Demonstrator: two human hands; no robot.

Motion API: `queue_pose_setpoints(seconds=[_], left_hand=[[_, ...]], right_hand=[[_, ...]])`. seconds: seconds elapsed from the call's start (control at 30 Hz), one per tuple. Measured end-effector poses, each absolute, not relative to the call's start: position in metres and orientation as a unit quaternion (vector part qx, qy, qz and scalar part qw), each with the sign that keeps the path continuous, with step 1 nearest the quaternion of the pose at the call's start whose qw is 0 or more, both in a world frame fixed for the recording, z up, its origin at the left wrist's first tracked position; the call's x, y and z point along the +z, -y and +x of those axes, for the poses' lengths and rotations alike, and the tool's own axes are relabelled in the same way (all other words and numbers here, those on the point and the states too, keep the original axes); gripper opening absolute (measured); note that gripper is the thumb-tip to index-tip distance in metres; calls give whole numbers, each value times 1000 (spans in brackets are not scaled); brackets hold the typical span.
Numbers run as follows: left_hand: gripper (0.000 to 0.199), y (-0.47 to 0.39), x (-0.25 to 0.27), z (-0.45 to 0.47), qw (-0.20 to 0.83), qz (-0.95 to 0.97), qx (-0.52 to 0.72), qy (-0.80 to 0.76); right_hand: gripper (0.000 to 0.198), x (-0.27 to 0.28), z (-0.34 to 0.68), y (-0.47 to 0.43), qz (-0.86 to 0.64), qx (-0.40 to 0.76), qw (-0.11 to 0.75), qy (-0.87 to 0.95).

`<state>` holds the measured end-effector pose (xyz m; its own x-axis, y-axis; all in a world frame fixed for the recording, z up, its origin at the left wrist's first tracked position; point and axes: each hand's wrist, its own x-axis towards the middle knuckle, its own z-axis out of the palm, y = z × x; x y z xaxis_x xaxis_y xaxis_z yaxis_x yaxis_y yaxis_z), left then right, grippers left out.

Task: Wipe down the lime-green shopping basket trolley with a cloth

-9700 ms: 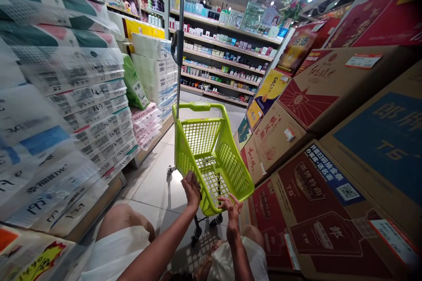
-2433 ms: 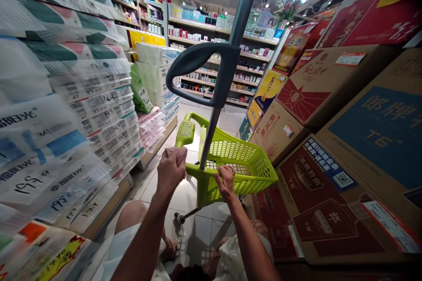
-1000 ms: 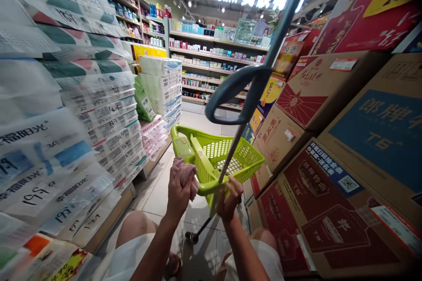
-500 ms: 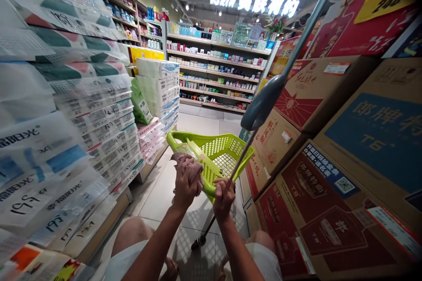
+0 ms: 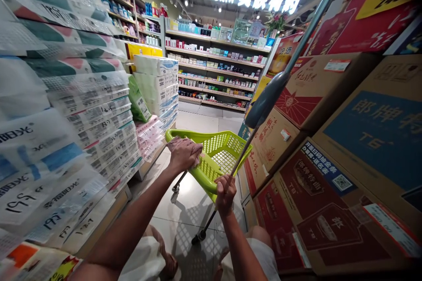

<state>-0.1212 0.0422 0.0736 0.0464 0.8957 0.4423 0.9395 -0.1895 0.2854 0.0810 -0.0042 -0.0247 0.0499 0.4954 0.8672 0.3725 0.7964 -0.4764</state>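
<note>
My left hand [image 5: 182, 156] lies at 9 o'clock of the green plastic shopping cart [image 5: 205, 181], which is just below the middle of my view, toward 6 o'clock. Its fingers are bent and keep no visible gap, pressing a bunched pinkish cloth [image 5: 178, 143] onto the handle end of the rim. My right hand [image 5: 226, 194] is at 5 o'clock of the cart, closed into a fist around the metal pole [image 5: 306, 37], where this meets the rim; whether it also holds the rim, I cannot tell. The pole slants toward 1 o'clock, with its dark grey grip [image 5: 265, 100] free of both hands. About progress, I judge with caution: the cloth covers only the handle end, while the other rim, the basket walls and the pole have no cloth upon them. The plastic looks equally bright, so how much is already finished I cannot say.
</note>
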Motion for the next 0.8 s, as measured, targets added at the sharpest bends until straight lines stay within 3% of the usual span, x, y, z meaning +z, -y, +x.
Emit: queue_pose_setpoints(seconds=[0.17,0.27,0.43,0.67,0.8], left_hand=[[39,-71,103,-131,-28,-665,-144,732],[34,-77,108,-126,-30,-704,-103,702],[38,-71,103,-120,-46,-819,-103,563],[41,-98,110,-112,-15,-677,-63,733],[42,-79,106,-101,-34,-763,-98,638]], right_hand=[[33,-25,80,-1,-330,47,641,691],[33,-28,77,-3,-347,48,650,675],[34,-30,81,-4,-349,42,649,674],[32,-30,81,-8,-325,4,644,692],[31,-33,83,-10,-340,6,669,661]])
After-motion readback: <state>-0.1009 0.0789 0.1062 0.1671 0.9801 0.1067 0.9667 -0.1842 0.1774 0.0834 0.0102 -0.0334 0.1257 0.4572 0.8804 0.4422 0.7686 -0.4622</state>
